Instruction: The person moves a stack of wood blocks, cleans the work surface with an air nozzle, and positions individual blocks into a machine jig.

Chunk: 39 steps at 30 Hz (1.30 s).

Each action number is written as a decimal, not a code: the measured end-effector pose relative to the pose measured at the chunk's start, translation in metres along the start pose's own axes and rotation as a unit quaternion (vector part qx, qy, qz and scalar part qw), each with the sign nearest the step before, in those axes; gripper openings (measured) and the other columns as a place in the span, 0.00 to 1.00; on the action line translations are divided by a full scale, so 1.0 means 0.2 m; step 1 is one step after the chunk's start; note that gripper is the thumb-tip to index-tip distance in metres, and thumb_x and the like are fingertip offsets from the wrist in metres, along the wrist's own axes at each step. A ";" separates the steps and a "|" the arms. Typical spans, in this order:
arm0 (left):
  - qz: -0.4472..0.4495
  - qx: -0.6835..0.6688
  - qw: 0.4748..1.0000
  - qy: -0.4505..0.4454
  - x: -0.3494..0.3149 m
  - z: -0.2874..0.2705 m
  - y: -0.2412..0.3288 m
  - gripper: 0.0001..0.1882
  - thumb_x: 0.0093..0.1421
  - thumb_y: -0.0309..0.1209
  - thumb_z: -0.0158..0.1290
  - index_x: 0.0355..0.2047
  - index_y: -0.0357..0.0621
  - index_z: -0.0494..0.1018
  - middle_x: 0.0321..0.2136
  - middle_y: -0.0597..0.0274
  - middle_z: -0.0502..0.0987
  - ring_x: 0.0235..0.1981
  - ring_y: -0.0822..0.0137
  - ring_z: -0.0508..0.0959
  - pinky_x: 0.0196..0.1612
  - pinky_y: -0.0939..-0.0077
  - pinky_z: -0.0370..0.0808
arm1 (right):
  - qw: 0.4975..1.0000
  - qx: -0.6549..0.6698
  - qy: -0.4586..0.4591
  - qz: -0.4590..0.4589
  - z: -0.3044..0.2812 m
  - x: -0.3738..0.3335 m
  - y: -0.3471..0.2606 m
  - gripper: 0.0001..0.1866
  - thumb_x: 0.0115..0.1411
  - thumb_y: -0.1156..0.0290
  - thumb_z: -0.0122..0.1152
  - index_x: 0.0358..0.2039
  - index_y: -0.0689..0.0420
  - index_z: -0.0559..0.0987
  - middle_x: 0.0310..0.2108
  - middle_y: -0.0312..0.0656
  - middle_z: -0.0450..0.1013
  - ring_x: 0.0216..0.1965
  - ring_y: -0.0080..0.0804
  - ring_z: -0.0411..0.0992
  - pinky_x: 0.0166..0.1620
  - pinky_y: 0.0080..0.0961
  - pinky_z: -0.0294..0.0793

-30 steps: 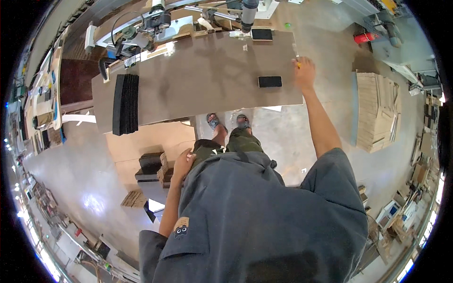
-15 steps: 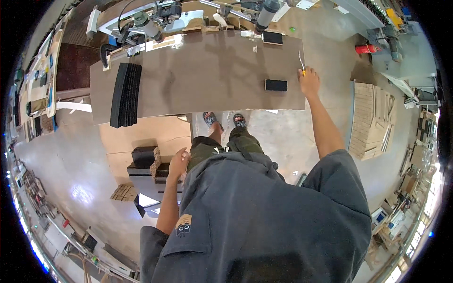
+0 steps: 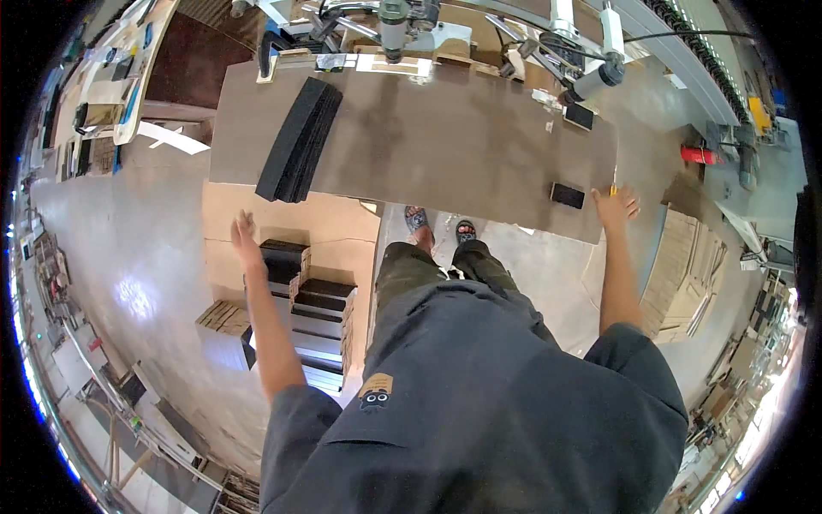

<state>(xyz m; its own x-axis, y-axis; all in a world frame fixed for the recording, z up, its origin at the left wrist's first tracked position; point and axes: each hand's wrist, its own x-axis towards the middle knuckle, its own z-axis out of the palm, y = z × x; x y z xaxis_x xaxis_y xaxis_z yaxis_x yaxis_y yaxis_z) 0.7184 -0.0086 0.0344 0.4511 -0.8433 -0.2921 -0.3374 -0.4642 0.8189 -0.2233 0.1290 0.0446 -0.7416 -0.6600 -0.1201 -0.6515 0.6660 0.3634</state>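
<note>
My right hand is at the right end of the brown tabletop, fingers apart. A slim cutter with a yellow part lies at the table edge, just beyond the fingertips. To the left of that hand, a small black block rests on the table. My left hand is held out over the left side with its fingers stretched and nothing visible in it. Nearest to it are a row of long black strips standing side by side on the table, and stacked dark pieces below.
Clamped tools with grey cylinders line the table's far edge, beside another black block. A cardboard sheet lies under the stacks at left. Bundled cardboard pieces stand on the right. A red cylinder is farther off.
My right hand has let go of the cutter and opened. My left hand has moved from beside my thigh out to the left. The view has turned, and the table appears tilted.
</note>
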 end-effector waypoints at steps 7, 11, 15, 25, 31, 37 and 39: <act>0.006 -0.004 0.925 -0.381 0.60 0.35 0.76 0.55 0.79 0.72 0.45 0.86 0.35 0.58 0.80 0.44 0.69 0.80 0.50 0.69 0.84 0.54 0.59 | 0.792 0.553 -0.141 -0.216 -0.56 -0.85 -1.29 0.64 0.69 0.28 0.70 0.85 0.66 0.58 0.84 0.66 0.57 0.83 0.60 0.59 0.84 0.52 0.57; -0.173 0.070 0.876 -0.445 0.70 0.55 0.83 0.59 0.74 0.72 0.57 0.82 0.30 0.62 0.79 0.44 0.71 0.76 0.49 0.74 0.81 0.55 0.67 | 0.596 0.596 -0.443 -0.306 -0.73 -1.25 -2.10 0.67 0.70 0.27 0.68 0.87 0.66 0.52 0.87 0.65 0.50 0.87 0.58 0.52 0.86 0.52 0.53; -0.136 0.056 0.881 -0.449 0.42 0.83 0.94 0.47 0.73 0.65 0.63 0.72 0.32 0.77 0.65 0.47 0.83 0.64 0.55 0.82 0.72 0.62 0.75 | 0.475 0.726 -0.486 -0.107 -0.80 -1.37 -2.57 0.84 0.59 0.16 0.71 0.88 0.68 0.40 0.88 0.65 0.43 0.88 0.57 0.45 0.87 0.55 0.45; -0.052 -0.081 0.913 -0.397 -0.57 1.45 0.96 0.34 0.82 0.51 0.56 0.71 0.32 0.77 0.59 0.51 0.85 0.58 0.62 0.82 0.66 0.66 0.77 | 0.629 0.711 -0.305 -0.080 -0.53 -1.22 -2.09 0.65 0.75 0.17 0.41 0.89 0.62 0.46 0.88 0.58 0.46 0.89 0.59 0.38 0.86 0.59 0.30; 0.216 0.249 0.929 -0.167 -0.91 1.61 1.19 0.48 0.70 0.62 0.66 0.78 0.42 0.71 0.57 0.32 0.84 0.63 0.37 0.83 0.69 0.50 0.77 | 0.405 0.829 -0.386 0.020 -0.32 -1.01 -1.88 0.65 0.75 0.14 0.38 0.83 0.67 0.63 0.83 0.56 0.61 0.82 0.52 0.60 0.83 0.46 0.54; 0.323 0.378 0.854 -0.151 -0.97 1.65 1.31 0.37 0.63 0.53 0.71 0.65 0.42 0.80 0.51 0.42 0.87 0.52 0.38 0.88 0.56 0.44 0.85 | 0.684 0.716 -0.042 -0.132 -0.27 -0.89 -1.32 0.42 0.78 0.36 0.60 0.73 0.62 0.76 0.75 0.57 0.71 0.75 0.63 0.67 0.78 0.55 0.64; 0.299 0.402 0.853 -0.146 -0.97 1.62 1.37 0.35 0.63 0.52 0.71 0.63 0.42 0.81 0.50 0.44 0.88 0.53 0.39 0.88 0.57 0.45 0.85 | 0.741 0.658 0.015 -0.137 -0.22 -0.82 -1.03 0.38 0.77 0.42 0.66 0.72 0.60 0.77 0.73 0.58 0.73 0.74 0.65 0.67 0.77 0.57 0.66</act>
<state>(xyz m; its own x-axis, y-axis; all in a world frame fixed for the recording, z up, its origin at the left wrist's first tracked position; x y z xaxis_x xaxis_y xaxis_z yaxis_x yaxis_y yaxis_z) 0.2697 -0.0603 0.1560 -0.1857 -0.9715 -0.1474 -0.9455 0.1359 0.2959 0.0397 0.0850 0.0299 -0.5622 -0.8270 0.0041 -0.3831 0.2560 -0.8875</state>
